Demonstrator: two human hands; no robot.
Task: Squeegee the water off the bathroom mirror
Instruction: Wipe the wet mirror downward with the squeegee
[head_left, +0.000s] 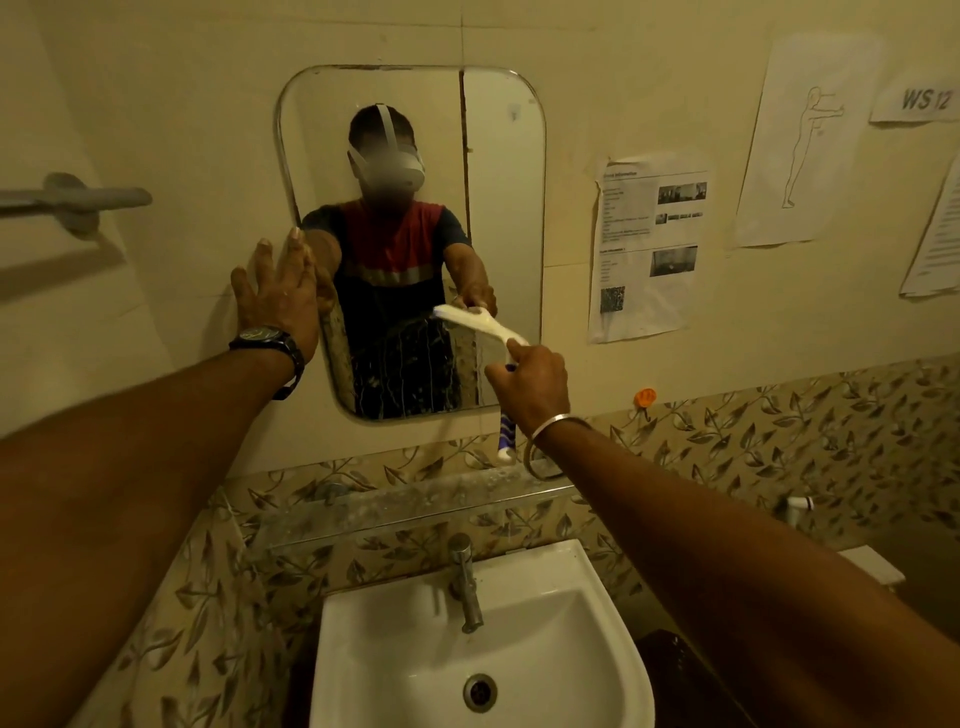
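A rounded rectangular mirror (498, 156) hangs on the cream wall above the sink. Its lower part is streaked with water; the upper part looks dry. My right hand (530, 387) grips the handle of a white squeegee (470, 319) whose blue-and-white handle end pokes out below my fist. The blade lies against the glass at about two-thirds of the way down, right of centre. My left hand (278, 296), with a dark wristwatch, is pressed flat with fingers spread on the wall at the mirror's left edge.
A white sink (602, 623) with a chrome tap (465, 582) stands below. A glass shelf (395, 509) runs under the mirror. A grey towel bar (72, 200) juts out at left. Paper sheets (647, 244) and an orange hook (644, 397) are on the right wall.
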